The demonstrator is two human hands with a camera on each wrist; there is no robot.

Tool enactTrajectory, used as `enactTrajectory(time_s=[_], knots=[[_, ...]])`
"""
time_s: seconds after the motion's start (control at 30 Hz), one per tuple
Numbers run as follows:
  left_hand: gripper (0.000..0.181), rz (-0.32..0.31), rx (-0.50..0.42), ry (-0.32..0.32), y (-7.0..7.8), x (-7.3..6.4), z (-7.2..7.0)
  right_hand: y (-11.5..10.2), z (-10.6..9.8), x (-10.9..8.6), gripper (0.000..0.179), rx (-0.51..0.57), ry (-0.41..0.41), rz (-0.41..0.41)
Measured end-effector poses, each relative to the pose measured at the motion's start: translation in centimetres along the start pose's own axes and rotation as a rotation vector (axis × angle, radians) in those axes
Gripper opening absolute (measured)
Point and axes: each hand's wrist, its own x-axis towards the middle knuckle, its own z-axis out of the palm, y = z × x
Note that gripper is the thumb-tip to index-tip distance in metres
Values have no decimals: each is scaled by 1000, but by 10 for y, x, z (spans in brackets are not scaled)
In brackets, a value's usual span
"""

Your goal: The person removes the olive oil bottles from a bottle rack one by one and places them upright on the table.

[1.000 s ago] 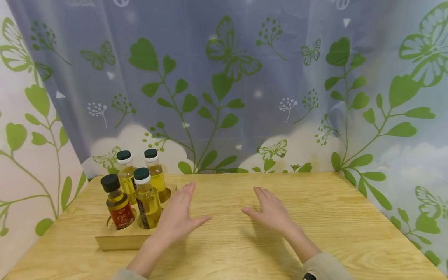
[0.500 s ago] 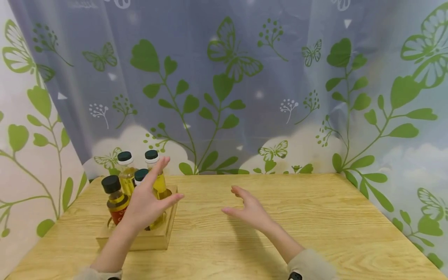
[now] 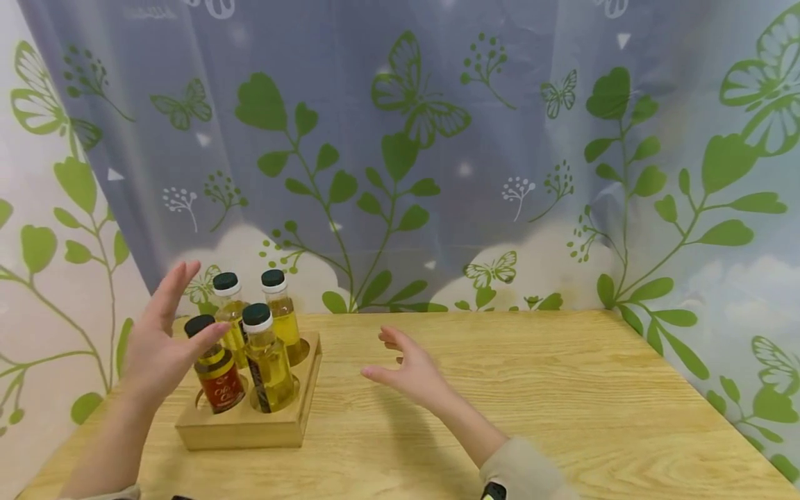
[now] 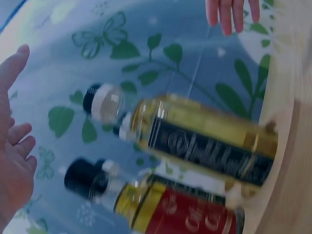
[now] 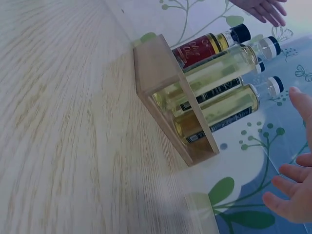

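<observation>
Left hand (image 3: pixel 156 347) and right hand (image 3: pixel 415 371) have both moved toward nine o'clock since half a second ago. Both are released, thumbs apart from fingers, grasping nothing. The left now hovers at the ten o'clock of the rack (image 3: pixel 240 436), near the red bottle (image 3: pixel 221 389) but clear of it; the right hangs over the table (image 3: pixel 531 396) at three. Upright in the rack, the red bottle stands at seven o'clock, three yellow bottles (image 3: pixel 271 371) at five, eleven and one.

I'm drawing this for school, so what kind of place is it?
Maybe a curtained-off table corner indoors, though I can't tell which room: there's a wooden table, butterfly-print curtains behind and beside it, and a rack holding four bottles.
</observation>
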Motion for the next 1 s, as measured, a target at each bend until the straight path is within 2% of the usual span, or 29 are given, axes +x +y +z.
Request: enactTrajectory(time_s=[0.13, 0.33, 0.47, 0.63, 0.77, 0.83, 1.0], knots=[[87, -97, 12, -22, -22, -5, -18, -3, 11, 5, 78, 35, -18, 7], [86, -241, 15, -79, -66, -18, -37, -5, 30, 10, 81, 58, -52, 45], [90, -312, 26, -187, -89, -26, -45, -5, 43, 11, 84, 63, -84, 65], [92, -394, 40, -351, -107, -34, -50, -2, 59, 13, 85, 86, -110, 91], [94, -437, 105, -453, -116, -41, -48, -1, 69, 14, 85, 92, -124, 111], [93, -435, 138, -487, -121, -45, -45, -1, 74, 14, 86, 89, -129, 118], [93, -416, 147, -554, -129, -52, -36, -2, 85, 15, 87, 73, -154, 135]])
